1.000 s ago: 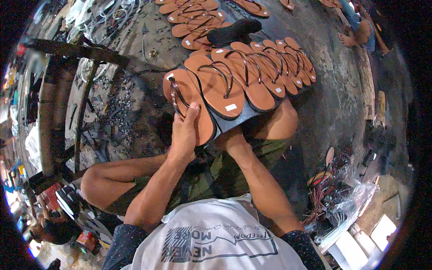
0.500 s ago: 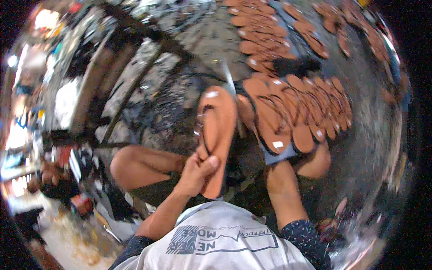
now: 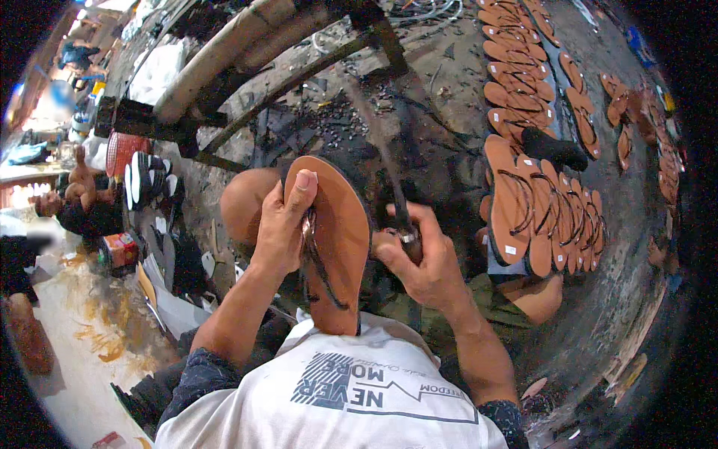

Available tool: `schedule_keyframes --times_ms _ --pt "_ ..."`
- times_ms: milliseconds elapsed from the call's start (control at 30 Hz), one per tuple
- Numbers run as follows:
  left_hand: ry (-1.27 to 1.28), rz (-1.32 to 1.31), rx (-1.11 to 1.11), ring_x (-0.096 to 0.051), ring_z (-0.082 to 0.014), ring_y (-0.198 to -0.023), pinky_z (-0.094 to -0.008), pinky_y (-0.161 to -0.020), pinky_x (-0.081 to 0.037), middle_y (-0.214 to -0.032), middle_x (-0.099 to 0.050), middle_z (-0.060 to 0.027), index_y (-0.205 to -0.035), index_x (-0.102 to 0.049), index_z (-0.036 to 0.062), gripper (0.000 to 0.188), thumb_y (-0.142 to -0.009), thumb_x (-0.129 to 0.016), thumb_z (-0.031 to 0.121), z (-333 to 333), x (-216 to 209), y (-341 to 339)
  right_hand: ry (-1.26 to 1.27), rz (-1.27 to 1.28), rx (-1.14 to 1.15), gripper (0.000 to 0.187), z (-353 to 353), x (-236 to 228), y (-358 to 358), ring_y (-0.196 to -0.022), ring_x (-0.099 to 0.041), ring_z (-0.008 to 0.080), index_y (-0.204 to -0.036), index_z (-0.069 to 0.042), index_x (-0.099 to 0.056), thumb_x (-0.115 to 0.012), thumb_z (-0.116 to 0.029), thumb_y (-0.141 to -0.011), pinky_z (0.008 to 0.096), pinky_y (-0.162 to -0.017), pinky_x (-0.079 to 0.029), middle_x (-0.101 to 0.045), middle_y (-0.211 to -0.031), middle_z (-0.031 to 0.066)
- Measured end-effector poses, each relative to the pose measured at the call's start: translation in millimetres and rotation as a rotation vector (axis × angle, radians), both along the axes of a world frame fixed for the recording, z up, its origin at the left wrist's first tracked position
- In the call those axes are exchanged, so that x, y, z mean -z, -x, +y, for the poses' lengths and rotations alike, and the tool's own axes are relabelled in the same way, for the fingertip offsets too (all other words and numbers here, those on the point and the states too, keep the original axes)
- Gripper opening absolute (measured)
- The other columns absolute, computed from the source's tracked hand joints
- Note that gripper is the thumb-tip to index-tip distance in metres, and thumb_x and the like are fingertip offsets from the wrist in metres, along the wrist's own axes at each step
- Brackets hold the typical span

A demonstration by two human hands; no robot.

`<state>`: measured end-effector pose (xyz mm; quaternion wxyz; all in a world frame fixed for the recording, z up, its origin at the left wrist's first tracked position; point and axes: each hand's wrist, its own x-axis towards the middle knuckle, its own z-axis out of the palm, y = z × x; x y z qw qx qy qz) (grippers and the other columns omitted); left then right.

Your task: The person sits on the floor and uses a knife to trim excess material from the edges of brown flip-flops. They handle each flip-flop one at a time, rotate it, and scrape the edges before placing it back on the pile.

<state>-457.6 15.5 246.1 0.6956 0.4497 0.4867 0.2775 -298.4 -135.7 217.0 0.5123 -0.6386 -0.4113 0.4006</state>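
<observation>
A brown sandal (image 3: 342, 224) is held up before the white shirt (image 3: 404, 400), the left hand (image 3: 283, 223) clamped on it, thumb pressed to its footbed. Just beside it, the right hand (image 3: 432, 269) grips a long dark tool (image 3: 395, 176), partly blurred. Overlapping sandals (image 3: 542, 247) lie to the right; a wooden frame (image 3: 224, 60) stands beyond.

A tan, elongated, dark-strapped sandal (image 3: 342, 232) hides part of the bare left hand (image 3: 279, 228); the slender dark tool (image 3: 397, 190) is partly blurred.

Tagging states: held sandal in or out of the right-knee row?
Out: the left hand grips the sandal, with a gap to the row.
</observation>
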Motion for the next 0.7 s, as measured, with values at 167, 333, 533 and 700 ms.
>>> schedule_keyframes --times_ms 167,333,533,700 --pt "0.100 0.000 -0.058 -0.063 -0.0125 -0.091 -0.0291 -0.080 -0.053 -0.103 -0.066 -0.0027 -0.113 -0.060 0.0046 0.042 -0.096 -0.067 0.042 -8.8 -3.4 14.9 -0.073 -0.480 -0.070 0.027 -49.9 58.0 16.4 -0.072 -0.067 0.0306 -0.113 -0.004 -0.061 -0.068 -0.002 -0.087 0.0374 -0.063 -0.054 -0.065 -0.089 0.0156" --pt "0.011 -0.055 0.156 -0.062 -0.0104 -0.092 -0.0284 -0.081 -0.052 -0.104 -0.065 -0.0022 -0.113 -0.060 0.0046 0.038 -0.097 -0.066 0.038 -17.8 5.2 32.5 -0.061 -0.519 -0.129 0.034 3.0 35.3 4.9 -0.076 -0.066 0.0352 -0.113 -0.010 -0.060 -0.072 -0.009 -0.082 0.0438 -0.061 -0.054 -0.062 -0.087 0.0138" --pt "-0.003 -0.027 0.313 -0.061 -0.0098 -0.091 -0.0287 -0.079 -0.051 -0.102 -0.067 -0.0013 -0.114 -0.062 0.0034 0.039 -0.095 -0.070 0.037 -12.9 -4.9 37.6 -0.096 -0.518 -0.407 0.032 54.1 -13.5 -25.0 -0.078 -0.066 0.0384 -0.112 -0.012 -0.059 -0.071 -0.018 -0.083 0.0495 -0.063 -0.054 -0.064 -0.089 0.0145" --pt "0.002 0.018 0.498 -0.060 -0.0103 -0.095 -0.0302 -0.083 -0.051 -0.104 -0.066 -0.0015 -0.118 -0.062 0.0028 0.042 -0.095 -0.069 0.037 -9.8 -9.7 31.7 -0.125 -0.198 -0.568 0.039 109.4 -27.5 -32.9 -0.076 -0.066 0.0335 -0.116 -0.002 -0.061 -0.074 -0.020 -0.084 0.0424 -0.071 -0.052 -0.068 -0.091 0.0178"
